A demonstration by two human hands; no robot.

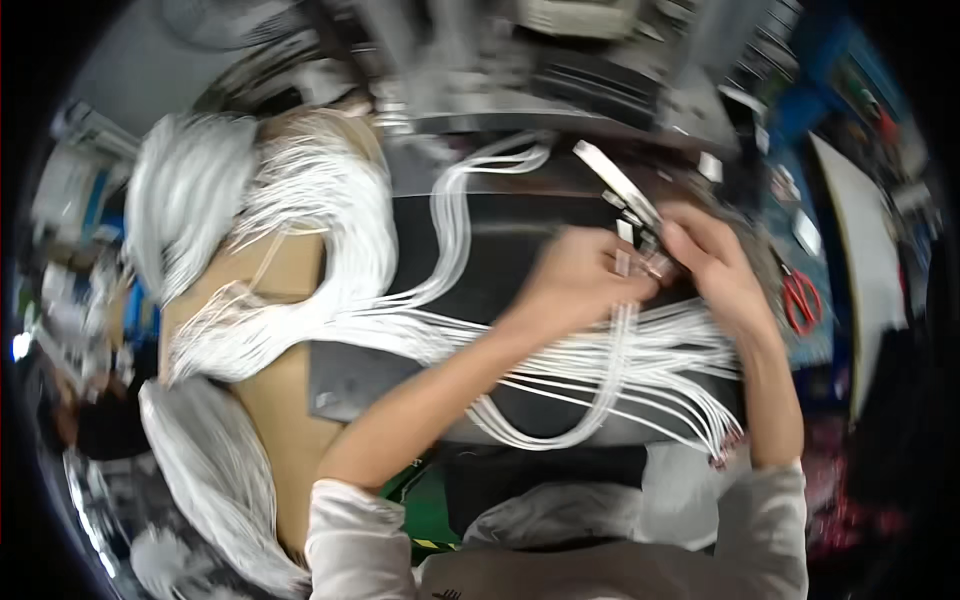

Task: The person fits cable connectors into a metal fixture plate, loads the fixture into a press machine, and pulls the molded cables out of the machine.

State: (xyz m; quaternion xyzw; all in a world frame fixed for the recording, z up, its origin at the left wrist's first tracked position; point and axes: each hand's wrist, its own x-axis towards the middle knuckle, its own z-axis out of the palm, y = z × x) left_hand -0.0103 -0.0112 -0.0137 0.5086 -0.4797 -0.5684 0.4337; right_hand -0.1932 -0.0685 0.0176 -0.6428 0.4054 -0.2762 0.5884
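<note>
My left hand (580, 272) is closed in a pinch on the ends of a few white cables (608, 385), which hang from it in a loop toward me. Close beside it, my right hand (715, 262) has its fingers bent around small parts that are blurred. A long, narrow white strip (610, 172) with dark and white bits at its lower end reaches up and left from the right fingers. Beneath both hands a spread of white cables (680, 340) runs across the dark work surface (480, 235), with reddish tips (725, 450) at the near right.
Thick bundles of white cable (190, 190) lie at the left over brown cardboard (285, 265). Another bundle (215, 480) lies nearer me. Red-handled scissors (800, 300) rest on the right. Grey machinery (590, 85) stands along the back, and a pale board (860, 260) is at the far right.
</note>
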